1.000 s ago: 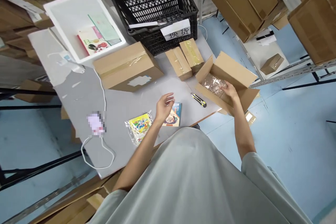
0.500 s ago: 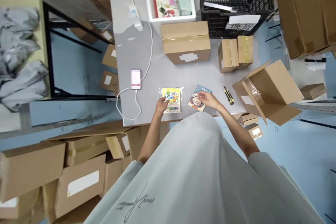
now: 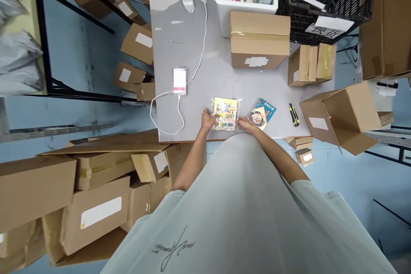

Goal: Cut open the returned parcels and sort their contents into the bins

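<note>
A yellow, colourful booklet in a clear plastic sleeve (image 3: 226,113) lies near the table's front edge. My left hand (image 3: 208,119) grips its left edge, thumb on top. At the sleeve's lower right edge, my right hand (image 3: 245,124) has its fingers closed on the plastic. Just right of that hand lies a blue book (image 3: 267,108) with a cream cover piece showing a round cartoon figure; the hand partly overlaps its lower left corner. A black and yellow utility knife (image 3: 293,115) rests farther right.
A closed carton (image 3: 260,43) stands behind the books, with two small boxes (image 3: 302,66) to its right. An open carton (image 3: 340,115) sits at the right edge. A white bin (image 3: 245,7) and black crate (image 3: 324,4) stand behind. A phone (image 3: 180,80) with white cables lies left.
My right hand has left the blue book and moved left to the sleeved booklet's edge. My left hand stays on its left side. The whole view has shifted.
</note>
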A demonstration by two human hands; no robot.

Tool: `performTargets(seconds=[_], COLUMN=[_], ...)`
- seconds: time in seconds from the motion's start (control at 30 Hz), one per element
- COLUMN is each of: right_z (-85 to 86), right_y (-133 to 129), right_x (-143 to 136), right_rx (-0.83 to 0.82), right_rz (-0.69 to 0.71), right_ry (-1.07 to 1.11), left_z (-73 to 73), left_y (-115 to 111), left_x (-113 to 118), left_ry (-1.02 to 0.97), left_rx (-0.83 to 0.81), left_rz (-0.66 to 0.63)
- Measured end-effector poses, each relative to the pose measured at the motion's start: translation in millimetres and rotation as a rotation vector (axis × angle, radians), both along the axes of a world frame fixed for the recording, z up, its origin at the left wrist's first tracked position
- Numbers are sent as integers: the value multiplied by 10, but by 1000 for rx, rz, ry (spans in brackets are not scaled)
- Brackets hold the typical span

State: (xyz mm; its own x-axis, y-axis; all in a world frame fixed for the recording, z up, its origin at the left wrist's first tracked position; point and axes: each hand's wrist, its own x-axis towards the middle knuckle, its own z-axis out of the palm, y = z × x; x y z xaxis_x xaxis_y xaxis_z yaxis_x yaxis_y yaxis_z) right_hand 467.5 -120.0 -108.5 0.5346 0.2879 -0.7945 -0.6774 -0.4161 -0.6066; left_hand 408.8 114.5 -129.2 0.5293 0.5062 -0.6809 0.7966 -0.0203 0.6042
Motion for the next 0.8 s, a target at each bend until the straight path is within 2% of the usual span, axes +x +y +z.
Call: performTargets(seconds=[0.1, 0.23, 0.43, 0.53, 0.63, 0.7, 0.8], right_z=[3, 31, 48, 107, 223, 315, 430], right_y=[43, 68, 163, 195, 181, 145, 68], right_x=[-97, -88, -39, -15, 9, 20, 37], right_rx=[-65, -153, -288, -347, -350, -254, 6], right_rz=[-35, -72, -65, -50, -31, 3, 58], right_ry=[54, 62, 12, -74, -171, -235, -321], left_z=[-71, -119, -81, 26, 210, 364, 596], left_y=[52, 106, 150, 173, 154, 86, -106], left_x=[48, 94, 137, 136, 81, 20, -59], left_ry=[-5, -42, -103, -153, -255, -366, -501], left_rx=[-28, -53, -88, -113, -168, -213, -207], left_rz=[6, 37, 113, 137, 129, 65, -86])
